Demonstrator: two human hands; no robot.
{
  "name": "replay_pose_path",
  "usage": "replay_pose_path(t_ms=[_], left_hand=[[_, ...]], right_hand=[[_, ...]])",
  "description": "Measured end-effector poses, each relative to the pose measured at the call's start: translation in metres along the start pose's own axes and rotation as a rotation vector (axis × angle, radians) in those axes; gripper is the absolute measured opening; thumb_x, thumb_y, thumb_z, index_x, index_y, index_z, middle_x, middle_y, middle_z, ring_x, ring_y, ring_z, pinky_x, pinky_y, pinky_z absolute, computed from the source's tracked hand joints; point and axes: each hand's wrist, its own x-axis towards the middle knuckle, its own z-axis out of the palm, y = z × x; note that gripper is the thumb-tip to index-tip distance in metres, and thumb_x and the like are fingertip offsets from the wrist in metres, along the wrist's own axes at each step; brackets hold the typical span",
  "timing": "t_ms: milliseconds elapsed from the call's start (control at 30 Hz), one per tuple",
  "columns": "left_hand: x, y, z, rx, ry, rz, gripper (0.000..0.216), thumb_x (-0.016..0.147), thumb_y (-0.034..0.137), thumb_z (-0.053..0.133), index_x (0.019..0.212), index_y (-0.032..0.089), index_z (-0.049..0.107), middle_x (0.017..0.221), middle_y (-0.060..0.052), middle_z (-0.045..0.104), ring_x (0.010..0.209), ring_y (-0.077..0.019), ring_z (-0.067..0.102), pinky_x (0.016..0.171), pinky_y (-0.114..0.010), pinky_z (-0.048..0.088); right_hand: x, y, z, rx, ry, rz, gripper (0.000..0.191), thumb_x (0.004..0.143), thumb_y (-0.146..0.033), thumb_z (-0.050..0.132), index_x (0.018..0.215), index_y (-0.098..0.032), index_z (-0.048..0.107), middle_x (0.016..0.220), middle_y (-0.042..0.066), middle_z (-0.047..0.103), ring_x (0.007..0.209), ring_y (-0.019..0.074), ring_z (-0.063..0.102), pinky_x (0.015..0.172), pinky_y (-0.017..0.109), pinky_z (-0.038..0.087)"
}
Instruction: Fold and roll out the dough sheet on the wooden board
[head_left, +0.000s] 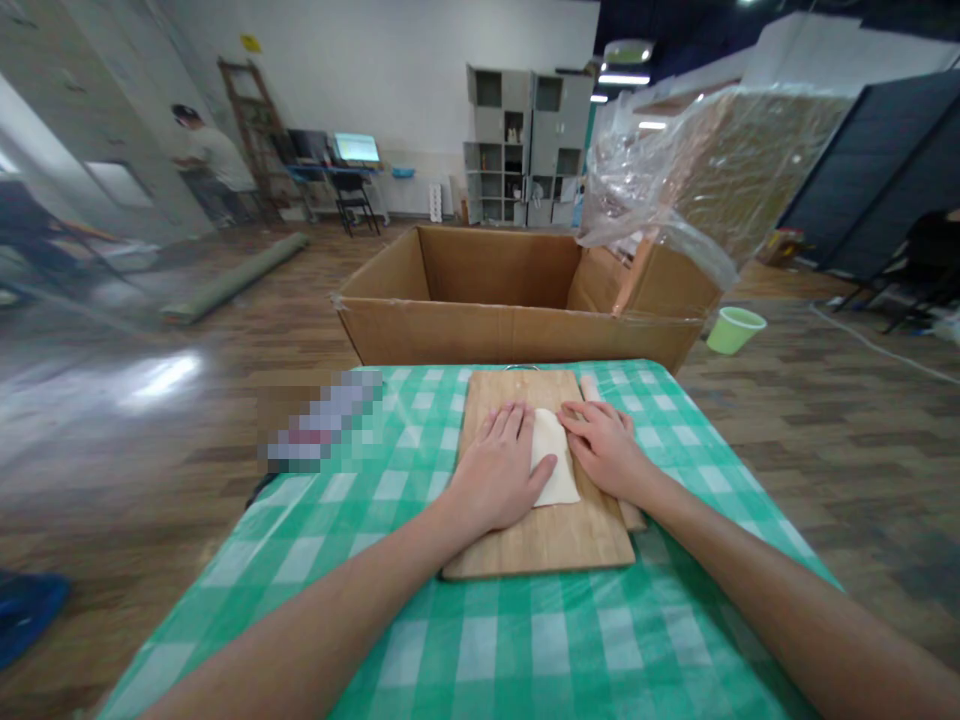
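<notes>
Left hand (501,475): lay flat over the sheet's left side, fingers extended, gripping nothing; the nearer hand.
Pale sheet (555,470): lay on the cutting board (540,552) between both hands, right of the left palm, long axis running away from the person.
Right hand (606,447): fingertips were at the sheet's far right edge; whether pinching, I could not tell.

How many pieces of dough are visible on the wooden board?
1. The white dough lies on the wooden board, partly under the left hand, beside the right hand; another piece may be hidden.
</notes>
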Motion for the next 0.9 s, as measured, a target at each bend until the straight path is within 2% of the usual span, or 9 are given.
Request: replay_pose_path(t_ms=[100, 200, 333, 433, 533, 633, 700, 800, 900], left_hand=[[-0.002, 0.0, -0.003, -0.004, 0.005, 0.012, 0.071, 0.105, 0.053, 0.036, 0.158, 0.005, 0.036, 0.167, -0.021, 0.034, 0.156, -0.0355, 0.03, 0.128, -0.054, 0.024], [-0.004, 0.001, -0.006, -0.002, 0.005, 0.059, 0.066, 0.106, 0.052, 0.037, 0.16, 0.014, 0.037, 0.17, -0.015, 0.032, 0.156, -0.0362, 0.031, 0.128, -0.056, 0.024], [-0.002, 0.002, -0.006, -0.001, -0.006, 0.107, 0.061, 0.107, 0.045, 0.035, 0.156, 0.011, 0.042, 0.164, -0.016, 0.041, 0.154, -0.0339, 0.035, 0.128, -0.055, 0.024], [0.0, 0.002, -0.004, 0.002, 0.004, 0.118, 0.059, 0.107, 0.043, 0.033, 0.155, 0.009, 0.042, 0.163, -0.018, 0.043, 0.154, -0.0325, 0.036, 0.128, -0.053, 0.025], [-0.001, 0.002, -0.001, 0.025, 0.017, 0.058, 0.064, 0.106, 0.046, 0.035, 0.156, 0.007, 0.041, 0.163, -0.021, 0.041, 0.154, -0.0341, 0.035, 0.128, -0.053, 0.024], [-0.002, -0.001, 0.001, 0.051, 0.026, -0.065, 0.068, 0.104, 0.048, 0.038, 0.154, 0.002, 0.04, 0.162, -0.026, 0.04, 0.154, -0.0365, 0.035, 0.127, -0.053, 0.026], [-0.001, -0.006, 0.002, 0.057, 0.026, -0.104, 0.066, 0.104, 0.044, 0.038, 0.154, 0.001, 0.04, 0.162, -0.026, 0.041, 0.154, -0.0358, 0.036, 0.127, -0.052, 0.027], [0.002, -0.02, 0.001, 0.013, 0.001, -0.086, 0.061, 0.105, 0.039, 0.035, 0.154, 0.003, 0.041, 0.162, -0.024, 0.041, 0.154, -0.0329, 0.035, 0.127, -0.052, 0.026], [0.005, -0.04, 0.003, -0.119, 0.02, -0.119, 0.053, 0.105, 0.033, 0.034, 0.148, 0.007, 0.049, 0.16, -0.02, 0.047, 0.152, -0.0285, 0.04, 0.127, -0.049, 0.028]], right_hand=[[-0.001, -0.002, -0.001, -0.031, 0.045, -0.003, 0.042, 0.101, -0.025, 0.044, 0.135, -0.021, 0.068, 0.146, 0.013, 0.062, 0.136, 0.0334, 0.052, 0.112, 0.059, 0.035], [-0.002, -0.004, -0.002, 0.011, 0.084, -0.064, 0.05, 0.102, -0.026, 0.041, 0.148, -0.014, 0.056, 0.152, 0.017, 0.057, 0.142, 0.031, 0.05, 0.117, 0.055, 0.039], [-0.003, -0.009, -0.005, 0.055, -0.025, -0.298, 0.056, 0.106, -0.029, 0.032, 0.156, -0.007, 0.045, 0.16, 0.019, 0.047, 0.15, 0.0284, 0.042, 0.122, 0.051, 0.038], [-0.004, -0.012, -0.004, -0.025, -0.091, -0.333, 0.06, 0.109, -0.033, 0.028, 0.155, 0.002, 0.043, 0.161, 0.025, 0.041, 0.153, 0.0317, 0.036, 0.125, 0.052, 0.033], [-0.003, -0.014, 0.0, -0.102, -0.113, -0.294, 0.064, 0.109, -0.038, 0.027, 0.155, 0.005, 0.042, 0.161, 0.027, 0.04, 0.154, 0.033, 0.034, 0.126, 0.051, 0.03], [-0.003, -0.015, 0.0, -0.114, -0.087, -0.232, 0.063, 0.109, -0.041, 0.029, 0.152, 0.001, 0.046, 0.158, 0.026, 0.047, 0.151, 0.0323, 0.039, 0.126, 0.049, 0.031], [-0.003, -0.01, -0.006, -0.122, -0.011, -0.132, 0.059, 0.107, -0.04, 0.035, 0.151, -0.002, 0.047, 0.156, 0.025, 0.05, 0.148, 0.0329, 0.044, 0.122, 0.05, 0.035], [-0.008, 0.003, -0.024, -0.207, 0.097, 0.086, 0.058, 0.1, -0.038, 0.049, 0.148, -0.006, 0.048, 0.146, 0.028, 0.057, 0.137, 0.0389, 0.053, 0.11, 0.053, 0.045], [-0.015, 0.018, -0.04, -0.251, -0.082, 0.317, 0.046, 0.093, -0.04, 0.06, 0.126, -0.008, 0.064, 0.12, 0.027, 0.07, 0.112, 0.0404, 0.068, 0.089, 0.048, 0.052]])
